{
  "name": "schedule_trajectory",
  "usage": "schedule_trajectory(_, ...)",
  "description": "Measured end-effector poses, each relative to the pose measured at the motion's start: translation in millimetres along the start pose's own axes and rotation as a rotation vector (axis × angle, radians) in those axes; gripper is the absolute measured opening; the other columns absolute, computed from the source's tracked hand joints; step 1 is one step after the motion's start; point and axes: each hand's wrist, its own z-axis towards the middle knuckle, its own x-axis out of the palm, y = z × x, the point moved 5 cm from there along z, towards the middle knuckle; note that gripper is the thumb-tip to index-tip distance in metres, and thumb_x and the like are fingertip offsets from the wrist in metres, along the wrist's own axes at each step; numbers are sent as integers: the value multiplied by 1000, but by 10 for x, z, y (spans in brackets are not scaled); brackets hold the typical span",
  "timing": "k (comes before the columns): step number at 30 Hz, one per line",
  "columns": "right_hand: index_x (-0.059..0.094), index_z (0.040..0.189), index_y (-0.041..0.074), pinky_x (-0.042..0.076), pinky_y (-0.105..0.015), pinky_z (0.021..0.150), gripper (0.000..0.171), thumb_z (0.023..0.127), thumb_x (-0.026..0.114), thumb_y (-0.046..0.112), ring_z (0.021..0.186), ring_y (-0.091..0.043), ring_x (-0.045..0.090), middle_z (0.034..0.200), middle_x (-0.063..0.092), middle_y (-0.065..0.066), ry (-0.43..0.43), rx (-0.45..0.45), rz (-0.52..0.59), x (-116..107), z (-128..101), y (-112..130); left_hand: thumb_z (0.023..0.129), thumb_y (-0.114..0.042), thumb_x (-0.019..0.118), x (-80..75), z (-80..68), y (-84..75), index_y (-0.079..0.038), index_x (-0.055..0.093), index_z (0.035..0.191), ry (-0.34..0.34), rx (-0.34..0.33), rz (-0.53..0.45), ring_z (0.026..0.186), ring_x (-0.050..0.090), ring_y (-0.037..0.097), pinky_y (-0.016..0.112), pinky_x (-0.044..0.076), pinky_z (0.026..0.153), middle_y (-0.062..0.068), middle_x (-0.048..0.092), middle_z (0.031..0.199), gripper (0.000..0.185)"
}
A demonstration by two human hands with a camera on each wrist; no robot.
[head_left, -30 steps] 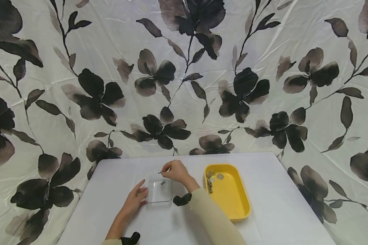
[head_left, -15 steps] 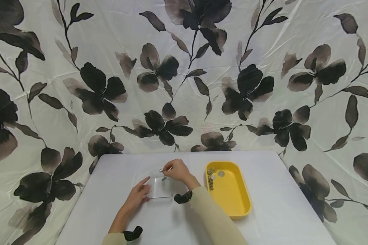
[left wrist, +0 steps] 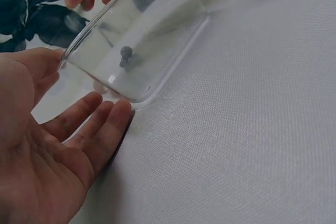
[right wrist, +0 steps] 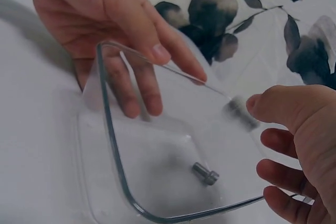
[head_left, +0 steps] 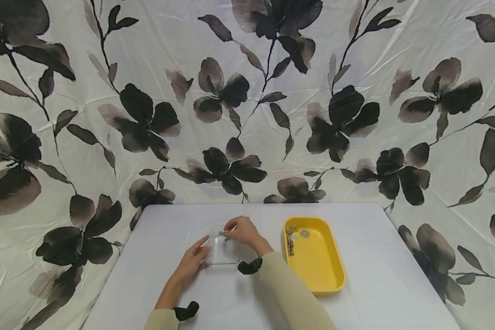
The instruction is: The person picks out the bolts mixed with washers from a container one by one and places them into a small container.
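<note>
Over the clear dish at the middle of the table, the right hand has dropped lower than a second ago, its grip pinched on a small metal bolt now just above the dish's far rim; one bolt already lies inside, so a second looks about to join it. Left hand stays flat, fingers straight against the dish's near wall, steadying it. Yellow tray with remaining hardware sits beside, to the right.

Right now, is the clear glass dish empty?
No. The clear square glass dish holds one small metal bolt on its floor; nothing else shows inside.
</note>
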Motion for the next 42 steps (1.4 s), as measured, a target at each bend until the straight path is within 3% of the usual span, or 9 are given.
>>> schedule_trajectory(8, 77, 93, 8, 50, -19, 63, 12, 83, 78, 16, 72, -5, 59, 81, 68, 7, 7, -13, 11, 60, -56, -69, 101, -23, 56, 25, -30, 13, -17, 39, 150, -7, 0, 6, 107, 52, 28, 35, 56, 77, 18, 54, 126, 52)
schedule_trajectory(16, 76, 93, 9, 50, -19, 62, 11, 84, 77, 16, 71, -4, 58, 81, 67, 9, 20, -21, -20, 15, -55, -96, 101, -23, 54, 59, -20, -1, -16, 37, 151, 13, 16, 8, 107, 53, 28, 36, 56, 78, 19, 53, 126, 53)
schedule_trajectory(22, 76, 94, 10, 49, -19, 61, 12, 85, 76, 18, 71, -4, 58, 82, 67, 9, 15, -40, -46, -72, -97, -121, 101, -23, 54, 71, -12, 22, -16, 38, 150, -8, 8, 28, 100, 56, 27, 34, 56, 75, 18, 55, 122, 52)
schedule_trajectory(35, 75, 93, 15, 50, -21, 63, 9, 86, 75, 22, 72, -7, 57, 82, 65, 9, 2, -52, -141, -532, -245, -205, 101, -23, 52, 32, 7, 6, -15, 40, 149, -85, 12, 106, 98, 55, 25, 29, 56, 71, 20, 54, 126, 49)
schedule_trajectory(38, 75, 94, 15, 50, -22, 63, 10, 87, 75, 22, 73, -9, 56, 83, 65, 9, -3, -27, -137, -690, -317, -264, 102, -23, 50, 49, -5, -87, -12, 40, 148, -119, 21, 166, 94, 56, 27, 30, 55, 70, 20, 53, 127, 48)
schedule_trajectory(42, 75, 96, 13, 51, -22, 65, 13, 87, 75, 22, 74, -10, 56, 85, 65, 9, -20, -15, -138, -890, -406, -378, 100, -21, 50, 62, -39, -317, -6, 43, 145, -220, 76, 326, 101, 59, 34, 41, 54, 79, 24, 51, 130, 47)
